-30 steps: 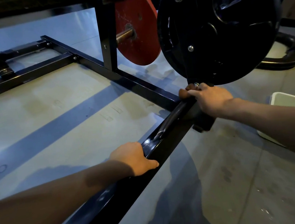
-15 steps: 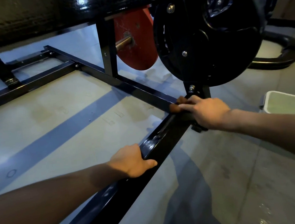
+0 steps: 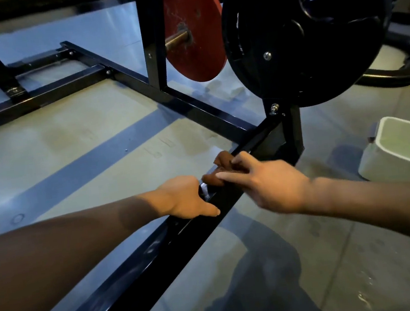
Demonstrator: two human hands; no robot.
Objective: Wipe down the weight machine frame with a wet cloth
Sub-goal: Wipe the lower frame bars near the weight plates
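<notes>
- Head view: a black weight machine frame [image 3: 127,287] lies low over the floor [image 3: 91,153], and one of its square bars runs from the lower left up toward the middle of the picture.
- The left hand [image 3: 186,198] rests on this bar with its fingers [image 3: 209,211] curled over the top edge and the thumb lying along the near side, so it grips the bar itself.
- Just beyond it, the right hand [image 3: 265,181] presses a brown cloth [image 3: 221,166] onto the same bar; its fingers are bent down over the bunched fabric and hold it against the metal.
- The cloth sits on the top of the bar, between the two hands and a black upright bracket [image 3: 285,133] with a bolt.
- Above the bracket hangs a large black weight plate [image 3: 300,37], and behind that a red plate [image 3: 193,41] on a metal peg.
- A pale rectangular tub [image 3: 402,148] stands on the floor to the right of the frame, near the right forearm.
- Wet patches glint on the floor at the lower right.
</notes>
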